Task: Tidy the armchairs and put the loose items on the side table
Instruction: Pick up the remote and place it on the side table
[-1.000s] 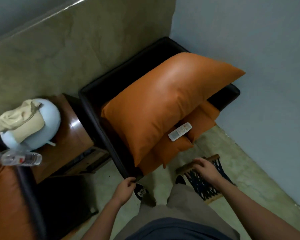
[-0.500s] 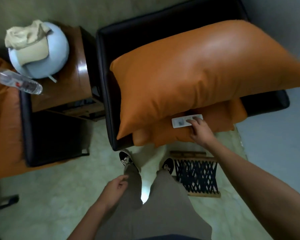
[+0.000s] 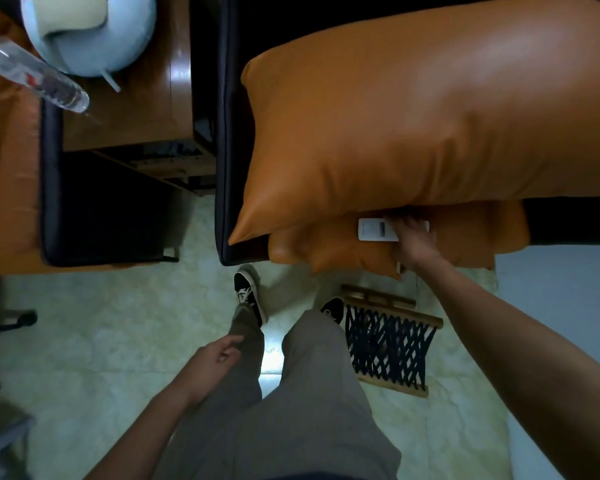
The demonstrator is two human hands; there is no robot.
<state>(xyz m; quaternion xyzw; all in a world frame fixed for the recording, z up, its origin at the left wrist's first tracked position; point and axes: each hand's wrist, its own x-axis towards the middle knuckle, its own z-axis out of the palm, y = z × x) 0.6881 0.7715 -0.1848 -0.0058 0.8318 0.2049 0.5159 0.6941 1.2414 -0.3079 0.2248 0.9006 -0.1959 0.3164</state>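
A white remote control [image 3: 374,229] lies on the orange seat cushion [image 3: 329,249] of a black armchair [image 3: 226,133], just under a large orange back cushion [image 3: 413,105]. My right hand [image 3: 413,242] rests on the remote's right half with fingers curled over it. My left hand [image 3: 212,362] hangs loose by my thigh, holding nothing. The wooden side table [image 3: 142,98] stands left of the armchair. A clear plastic bottle [image 3: 35,77] lies across the arm of a second armchair [image 3: 49,188] at the left, its end over the table.
A pale blue round object with a beige cloth [image 3: 90,26] sits on the side table. A wooden-framed rope mat [image 3: 388,344] lies on the tiled floor by my right foot. A dark chair base [image 3: 0,327] shows at the left edge.
The view has closed in on the armchair. My right hand went from the floor mat up to the remote and now covers its right half. My left hand dropped to my thigh.
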